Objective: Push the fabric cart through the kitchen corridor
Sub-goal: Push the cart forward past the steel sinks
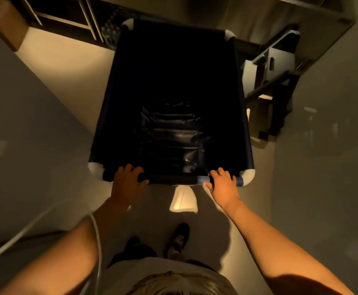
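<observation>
- Straight ahead of the person stands the fabric cart [173,86], a deep bin of dark cloth with white corner joints, filling the middle of the narrow corridor floor [67,67].
- Left hand [127,184] rests on the near top rail [173,179], fingers [131,169] curled over it and clenched around the bar.
- Right hand [223,185] grips the same rail near the right corner joint, its fingers likewise wrapped tight.
- Inside the cart, folded dark material [171,137] lies at the bottom.
- Shelving [67,20] lines the far left; a metal rack [275,77] with pale boxes sits just beside the cart's right edge.
- A shoe [179,238] shows below, behind the cart.
</observation>
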`<action>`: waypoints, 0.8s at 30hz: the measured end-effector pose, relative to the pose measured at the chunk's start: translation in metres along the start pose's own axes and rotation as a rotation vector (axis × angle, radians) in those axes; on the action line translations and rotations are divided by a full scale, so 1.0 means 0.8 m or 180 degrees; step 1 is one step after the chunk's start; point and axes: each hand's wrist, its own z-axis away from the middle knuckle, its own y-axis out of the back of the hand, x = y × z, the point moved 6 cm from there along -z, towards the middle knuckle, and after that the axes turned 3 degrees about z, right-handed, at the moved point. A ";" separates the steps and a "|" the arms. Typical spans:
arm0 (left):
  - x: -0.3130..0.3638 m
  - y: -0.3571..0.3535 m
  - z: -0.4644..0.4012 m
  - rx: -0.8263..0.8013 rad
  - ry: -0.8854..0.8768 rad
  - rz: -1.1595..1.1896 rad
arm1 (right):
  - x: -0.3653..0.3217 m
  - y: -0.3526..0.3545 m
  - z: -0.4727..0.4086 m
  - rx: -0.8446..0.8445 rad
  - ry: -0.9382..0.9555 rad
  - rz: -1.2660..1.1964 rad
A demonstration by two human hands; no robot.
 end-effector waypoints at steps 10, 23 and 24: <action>0.025 0.006 -0.066 0.0081 0.0312 -0.0268 | 0.014 0.055 -0.099 0.0110 0.0254 -0.0031; 0.029 0.023 -0.201 -0.0087 0.0756 -0.0055 | -0.001 0.143 -0.255 -0.0205 0.0368 0.0180; 0.027 0.026 -0.213 -0.0153 0.0778 -0.0008 | -0.005 0.150 -0.267 -0.0235 0.0367 0.0218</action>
